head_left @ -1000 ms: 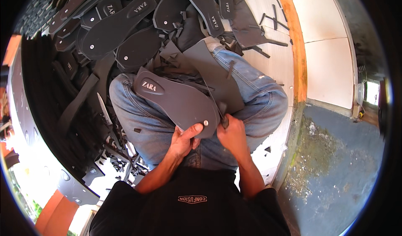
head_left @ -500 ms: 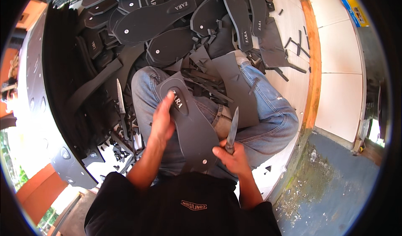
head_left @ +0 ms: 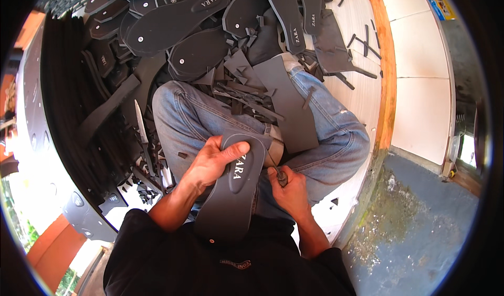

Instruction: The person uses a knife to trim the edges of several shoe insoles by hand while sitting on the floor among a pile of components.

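My left hand [head_left: 210, 163] grips a black foam sandal sole [head_left: 227, 204] by its heel end, thumb on top of the raised oval pad. The sole lies over my lap, its wider end with a small white dot toward my shirt. Closed round the dark handle of a knife [head_left: 282, 178] is my right hand [head_left: 292, 195], just right of the sole. The thin blade points up and left, close to the sole's right edge; whether it touches cannot be told. Beneath, my crossed legs in blue jeans [head_left: 336, 138] show.
Several cut soles [head_left: 176, 20] are heaped ahead, with black offcuts [head_left: 239, 94] between my legs. A second knife [head_left: 140, 122] lies left of my knee, beside a stack of black foam sheets [head_left: 65, 101]. A wooden strip [head_left: 388, 75] edges the pale floor at right.
The sole has turned, its heel end swinging down and right and its wide end nearer my shirt. My left thumb now lies over it. The knife has come down toward the sole's edge.
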Motion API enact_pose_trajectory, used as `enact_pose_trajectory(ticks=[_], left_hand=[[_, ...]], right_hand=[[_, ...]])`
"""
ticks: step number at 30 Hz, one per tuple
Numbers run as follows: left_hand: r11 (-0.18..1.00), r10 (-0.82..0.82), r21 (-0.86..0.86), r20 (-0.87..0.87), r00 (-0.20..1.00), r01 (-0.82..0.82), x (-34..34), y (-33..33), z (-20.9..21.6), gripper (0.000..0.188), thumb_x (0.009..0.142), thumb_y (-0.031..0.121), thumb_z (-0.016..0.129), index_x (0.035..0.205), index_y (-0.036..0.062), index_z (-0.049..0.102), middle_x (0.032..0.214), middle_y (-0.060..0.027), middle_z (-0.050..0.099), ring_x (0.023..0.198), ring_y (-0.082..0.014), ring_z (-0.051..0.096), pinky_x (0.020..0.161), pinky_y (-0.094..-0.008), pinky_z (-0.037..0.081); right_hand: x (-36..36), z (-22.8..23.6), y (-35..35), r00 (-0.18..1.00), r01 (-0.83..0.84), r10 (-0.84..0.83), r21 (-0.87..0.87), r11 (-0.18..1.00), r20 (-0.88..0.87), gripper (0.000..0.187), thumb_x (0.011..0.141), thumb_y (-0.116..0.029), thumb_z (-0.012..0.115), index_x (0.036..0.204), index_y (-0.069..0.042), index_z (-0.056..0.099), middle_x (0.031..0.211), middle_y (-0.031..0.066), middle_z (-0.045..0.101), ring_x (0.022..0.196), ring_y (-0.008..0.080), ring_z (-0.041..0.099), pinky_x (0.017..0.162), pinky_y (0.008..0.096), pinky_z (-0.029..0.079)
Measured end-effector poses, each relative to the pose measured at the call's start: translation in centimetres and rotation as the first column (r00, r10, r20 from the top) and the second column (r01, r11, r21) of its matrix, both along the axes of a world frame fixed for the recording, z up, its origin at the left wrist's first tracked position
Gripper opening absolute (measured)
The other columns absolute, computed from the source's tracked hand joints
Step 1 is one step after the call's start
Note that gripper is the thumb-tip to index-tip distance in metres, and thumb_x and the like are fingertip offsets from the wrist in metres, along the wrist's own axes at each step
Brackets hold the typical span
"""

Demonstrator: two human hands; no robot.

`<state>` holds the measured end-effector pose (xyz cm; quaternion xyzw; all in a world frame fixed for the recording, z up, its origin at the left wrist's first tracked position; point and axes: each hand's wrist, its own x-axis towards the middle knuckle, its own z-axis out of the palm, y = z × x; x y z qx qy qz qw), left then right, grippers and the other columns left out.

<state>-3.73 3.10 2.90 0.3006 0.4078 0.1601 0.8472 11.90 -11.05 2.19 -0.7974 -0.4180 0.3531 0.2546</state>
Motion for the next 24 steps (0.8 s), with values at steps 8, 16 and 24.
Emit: enact_pose_trajectory(ticks=[8, 16, 24], left_hand=[[0.965, -0.26, 0.045, 0.079, 0.963, 0.257, 1.1, -0.5, 0.7, 0.032, 0.085, 0.025, 0.066, 0.104, -0.0019, 0.063, 0.092, -0.0041, 0.065, 0.084, -0.0093, 0.058, 0.075, -0.0238, 0.047], [0.966, -0.037, -0.243, 0.196, 0.98, 0.085, 2.2, 0.3, -2.0, 0.045, 0.093, 0.04, 0.049, 0.106, -0.0016, 0.059, 0.089, -0.0092, 0.065, 0.081, -0.016, 0.063, 0.074, -0.0267, 0.051], [0.984, 0.084, 0.112, 0.405, 0.911, -0.14, 8.0, -3.1, -3.4, 0.026, 0.088, 0.027, 0.059, 0.099, 0.0045, 0.051, 0.065, -0.0029, 0.048, 0.047, -0.0084, 0.041, 0.04, -0.022, 0.033]], right_hand=[[2.6, 1.7, 6.8, 0.998, -0.022, 0.035, 0.259, 0.966, -0.043, 0.024, 0.082, -0.021, 0.064, 0.073, 0.001, 0.059, 0.059, 0.0169, 0.057, 0.05, 0.0308, 0.056, 0.048, 0.0386, 0.041], [5.0, 2.5, 6.3, 0.673, 0.273, -0.166, 0.034, 0.961, -0.72, 0.018, 0.085, -0.016, 0.065, 0.08, 0.001, 0.06, 0.058, -0.0011, 0.049, 0.044, 0.0045, 0.041, 0.039, 0.0219, 0.032], [3.6, 1.8, 5.2, 0.756, 0.576, -0.3, 0.373, 0.727, -0.582, 0.01, 0.083, -0.006, 0.064, 0.081, 0.002, 0.058, 0.057, -0.0031, 0.05, 0.05, 0.0029, 0.044, 0.044, 0.0207, 0.033]])
